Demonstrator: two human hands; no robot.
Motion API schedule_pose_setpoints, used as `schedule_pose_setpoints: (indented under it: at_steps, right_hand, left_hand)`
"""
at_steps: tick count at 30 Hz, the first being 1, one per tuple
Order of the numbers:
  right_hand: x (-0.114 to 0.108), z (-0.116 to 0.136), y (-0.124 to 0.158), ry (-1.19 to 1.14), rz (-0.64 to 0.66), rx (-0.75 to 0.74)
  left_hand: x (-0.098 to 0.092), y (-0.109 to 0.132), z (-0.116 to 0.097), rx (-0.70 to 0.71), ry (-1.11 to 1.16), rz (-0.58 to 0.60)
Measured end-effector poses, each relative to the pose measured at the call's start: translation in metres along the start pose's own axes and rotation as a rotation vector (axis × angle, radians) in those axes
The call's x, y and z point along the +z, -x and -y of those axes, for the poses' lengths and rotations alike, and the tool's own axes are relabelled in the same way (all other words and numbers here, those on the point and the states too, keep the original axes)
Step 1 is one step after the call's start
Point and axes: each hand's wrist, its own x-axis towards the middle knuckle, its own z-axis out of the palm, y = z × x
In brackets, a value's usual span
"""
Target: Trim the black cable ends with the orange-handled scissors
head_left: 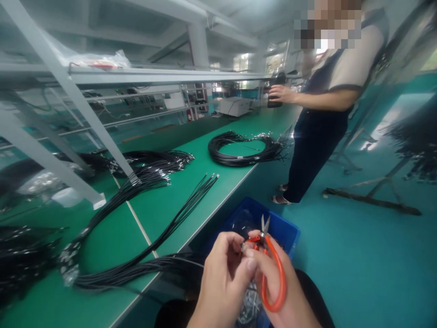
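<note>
Left hand (pixel 221 278): low centre of the view; fingers drawn together, pinching a wire end (pixel 243 246) against the right thumb.
Right hand (pixel 288 298): just beside the left hand and touching it; curled closed around the orange snips (pixel 280 273), whose loop lies across the palm.
Orange snips: blades point upward, tips slightly apart, just above the fingertips.
Wire end: held between the fingertips of both hands; blurred, possibly a small metal terminal.
Blue bin (pixel 290 232): directly behind the hands, beside the bench edge.
Green bench (pixel 164 205): runs along the left, away from the viewer.
Cable bundle (pixel 184 211): black lengths lying diagonally on the bench, trailing towards the hands.
Coiled cable (pixel 239 155): farther along the bench, near its edge.
Co-worker: stands at the far right of the bench; one hand (pixel 280 93) grips a dark object.
</note>
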Motion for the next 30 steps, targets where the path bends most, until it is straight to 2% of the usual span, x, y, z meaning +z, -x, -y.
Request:
schedule_pose_setpoints:
  at_steps: [3,8,11,18,21,24,27,30]
  right_hand:
    - [0.004,-0.001,0.0,0.027,0.028,-0.028]
    - [-0.003,-0.005,-0.003,-0.043,0.121,0.031]
    - [-0.005,-0.005,-0.003,-0.062,0.145,0.032]
    - [-0.002,-0.003,-0.002,-0.104,0.143,0.042]
    - [-0.003,-0.004,-0.004,-0.122,0.124,0.052]
    - [-0.003,-0.005,-0.006,-0.146,0.11,0.071]
    - [-0.001,-0.005,-0.006,-0.156,0.099,0.083]
    - [0.001,-0.005,-0.006,-0.167,0.087,0.097]
  left_hand:
    - [-0.003,-0.003,-0.006,-0.021,-0.022,-0.069]
    - [-0.016,-0.009,-0.007,-0.172,0.3,0.092]
    - [-0.02,-0.01,-0.005,-0.216,0.428,0.114]
    - [-0.018,-0.011,0.002,-0.191,0.517,0.163]
    - [-0.023,-0.01,0.003,-0.136,0.301,0.083]
    - [-0.027,-0.008,0.0,0.089,-0.196,-0.09]
    - [-0.028,-0.007,-0.004,0.336,-0.6,-0.096]
    - [-0.031,-0.007,-0.003,0.402,-0.744,-0.12]
